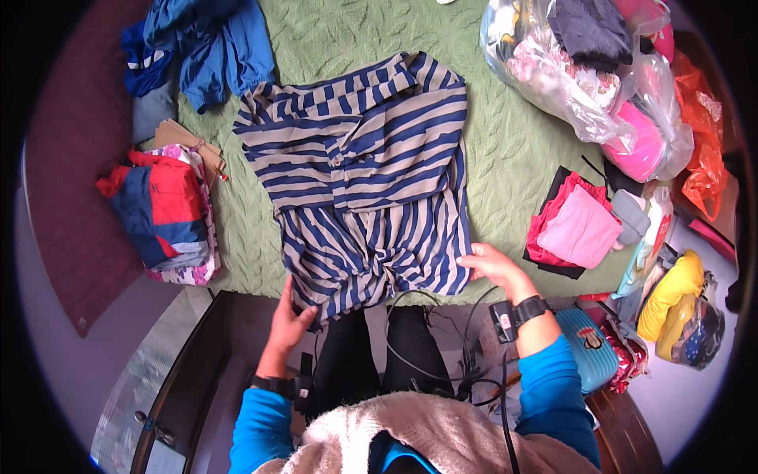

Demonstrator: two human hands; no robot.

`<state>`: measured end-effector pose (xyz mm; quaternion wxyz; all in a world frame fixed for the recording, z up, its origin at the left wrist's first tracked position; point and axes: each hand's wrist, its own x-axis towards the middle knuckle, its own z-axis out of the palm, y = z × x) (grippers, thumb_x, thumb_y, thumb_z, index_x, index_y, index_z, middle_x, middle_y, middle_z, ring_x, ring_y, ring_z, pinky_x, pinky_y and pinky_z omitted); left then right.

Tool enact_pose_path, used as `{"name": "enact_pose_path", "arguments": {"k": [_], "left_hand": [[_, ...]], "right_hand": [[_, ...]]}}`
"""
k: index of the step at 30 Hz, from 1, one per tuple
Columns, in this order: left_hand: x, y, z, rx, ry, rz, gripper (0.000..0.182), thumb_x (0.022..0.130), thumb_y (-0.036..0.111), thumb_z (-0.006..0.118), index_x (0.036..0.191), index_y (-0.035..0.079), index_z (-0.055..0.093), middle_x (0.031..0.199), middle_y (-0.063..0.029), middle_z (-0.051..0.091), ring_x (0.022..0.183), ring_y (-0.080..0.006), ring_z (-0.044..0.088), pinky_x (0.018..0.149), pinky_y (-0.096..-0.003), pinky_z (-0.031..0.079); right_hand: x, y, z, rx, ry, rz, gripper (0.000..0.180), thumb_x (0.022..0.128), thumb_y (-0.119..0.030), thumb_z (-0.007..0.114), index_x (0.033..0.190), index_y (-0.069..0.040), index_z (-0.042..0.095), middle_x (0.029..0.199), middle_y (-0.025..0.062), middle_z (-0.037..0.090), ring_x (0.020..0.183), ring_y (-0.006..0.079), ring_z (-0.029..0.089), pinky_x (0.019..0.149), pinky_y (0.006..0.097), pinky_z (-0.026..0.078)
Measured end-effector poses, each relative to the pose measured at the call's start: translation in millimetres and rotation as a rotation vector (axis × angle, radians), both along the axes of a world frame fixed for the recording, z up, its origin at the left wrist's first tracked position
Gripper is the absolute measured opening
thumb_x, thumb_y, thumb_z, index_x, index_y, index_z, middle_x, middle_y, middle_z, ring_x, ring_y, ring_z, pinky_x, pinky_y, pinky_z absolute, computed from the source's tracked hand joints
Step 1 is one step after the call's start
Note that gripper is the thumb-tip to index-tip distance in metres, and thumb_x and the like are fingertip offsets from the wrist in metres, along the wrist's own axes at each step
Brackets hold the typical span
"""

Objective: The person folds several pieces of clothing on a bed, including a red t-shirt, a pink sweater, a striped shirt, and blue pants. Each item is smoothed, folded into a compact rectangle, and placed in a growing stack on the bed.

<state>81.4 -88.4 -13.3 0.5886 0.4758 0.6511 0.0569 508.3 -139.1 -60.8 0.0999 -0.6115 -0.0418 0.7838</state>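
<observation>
A navy-and-beige striped blouse (361, 160) lies spread on a green quilted bed cover (497, 207). Its upper part is folded over, a small button shows at the middle, and its lower front gathers in a twisted knot. My left hand (289, 323) grips the lower left edge near the hem, thumb apart from the fingers. At the lower right edge, my right hand (494, 266) holds the fabric with the thumb on top. The hem hangs slightly over the bed's front edge.
Left are folded red-and-blue clothing (163, 207), cardboard pieces (183, 142) and blue garments (219, 53). Right are folded pink clothes (580, 225) and a clear plastic bag of clothes (556, 83). Cables (414, 367) hang before my legs, near a blue case (583, 349).
</observation>
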Motion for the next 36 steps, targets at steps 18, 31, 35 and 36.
{"name": "enact_pose_path", "arguments": {"k": [18,31,35,36], "left_hand": [[27,190,-86,0.012,-0.139,0.482,0.071,0.083,0.027,0.065,0.136,-0.002,0.028,0.131,-0.0163,0.042,0.118,-0.024,0.044,0.1,-0.0347,0.031],[57,199,-67,-0.084,-0.341,0.567,0.05,0.076,0.008,0.066,0.12,-0.005,0.045,0.112,-0.0157,0.058,0.101,-0.0235,0.057,0.09,-0.0334,0.042],[48,171,-43,-0.098,-0.567,0.525,0.058,0.074,0.008,0.065,0.125,-0.005,0.04,0.116,-0.0157,0.055,0.102,-0.0257,0.056,0.09,-0.0367,0.044],[45,161,-40,-0.146,-0.57,0.519,0.061,0.074,0.009,0.066,0.127,-0.004,0.038,0.118,-0.0158,0.054,0.104,-0.0258,0.055,0.092,-0.0367,0.043]], "right_hand": [[3,158,-46,0.349,-0.688,-0.355,0.068,0.08,-0.036,0.067,0.131,-0.003,0.037,0.124,0.013,0.051,0.107,0.0204,0.051,0.082,0.0332,0.042],[-28,178,-40,0.51,-0.308,-0.747,0.04,0.073,-0.011,0.067,0.11,0.002,0.056,0.099,0.0092,0.064,0.086,0.0184,0.062,0.08,0.0293,0.046],[2,133,-7,0.472,-0.262,-0.761,0.041,0.075,-0.008,0.066,0.113,0.0,0.055,0.097,0.0081,0.064,0.082,0.0187,0.062,0.077,0.0314,0.048],[7,117,-4,0.479,-0.268,-0.808,0.041,0.075,-0.006,0.064,0.115,0.0,0.053,0.103,0.0083,0.062,0.09,0.0186,0.061,0.081,0.0319,0.047]]}}
